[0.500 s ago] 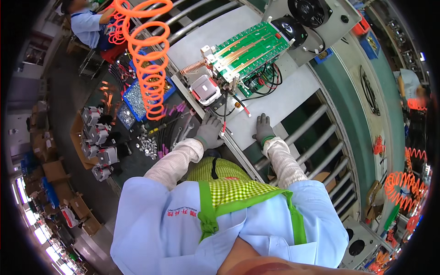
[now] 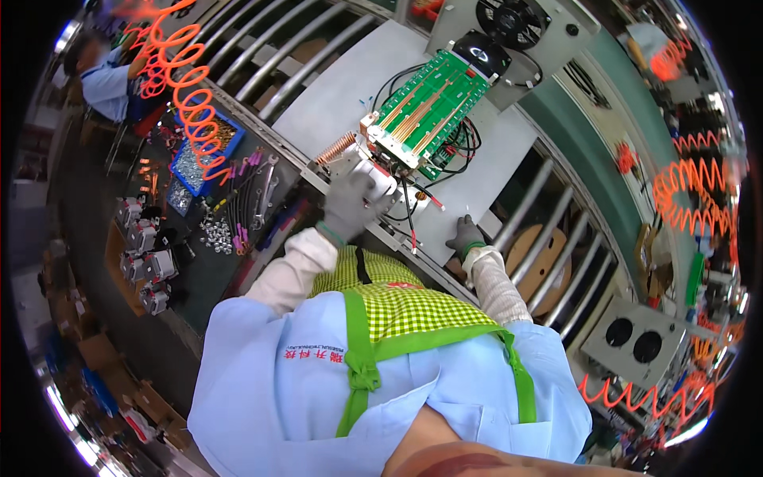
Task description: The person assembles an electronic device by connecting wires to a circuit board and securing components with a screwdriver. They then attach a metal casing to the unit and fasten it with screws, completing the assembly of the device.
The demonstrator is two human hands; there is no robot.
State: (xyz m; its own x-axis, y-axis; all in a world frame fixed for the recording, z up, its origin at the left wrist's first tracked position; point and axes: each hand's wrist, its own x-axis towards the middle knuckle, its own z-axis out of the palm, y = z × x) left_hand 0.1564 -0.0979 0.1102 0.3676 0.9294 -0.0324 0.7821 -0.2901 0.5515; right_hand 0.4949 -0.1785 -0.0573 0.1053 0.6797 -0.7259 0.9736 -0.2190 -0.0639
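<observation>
My left hand (image 2: 347, 208), in a grey glove, has its fingers and thumb around a white block-shaped part with a red edge (image 2: 383, 181). This block sits at the near end of a long green circuit board (image 2: 439, 103) with copper strips. A copper coil (image 2: 336, 149) lies just left of the block. Black leads with red ends (image 2: 412, 226) hang over the pale metal plate (image 2: 469, 193) beneath the assembly. My right hand (image 2: 466, 236), also gloved, rests on the plate's near right part, fingers apart and holding nothing.
Metal rollers (image 2: 548, 250) run beneath and beside the plate. A fan panel (image 2: 548, 32) stands at its far end. To the left are a blue bin of screws (image 2: 191, 168), wrenches (image 2: 266, 195) and similar blocks (image 2: 147, 266). Orange coiled hoses (image 2: 195, 103) hang at upper left. A person (image 2: 107, 83) sits beyond.
My left hand has moved from the plate's front edge up onto the white block. My right hand stays on the plate, its fingers less extended. The whole view has turned somewhat.
</observation>
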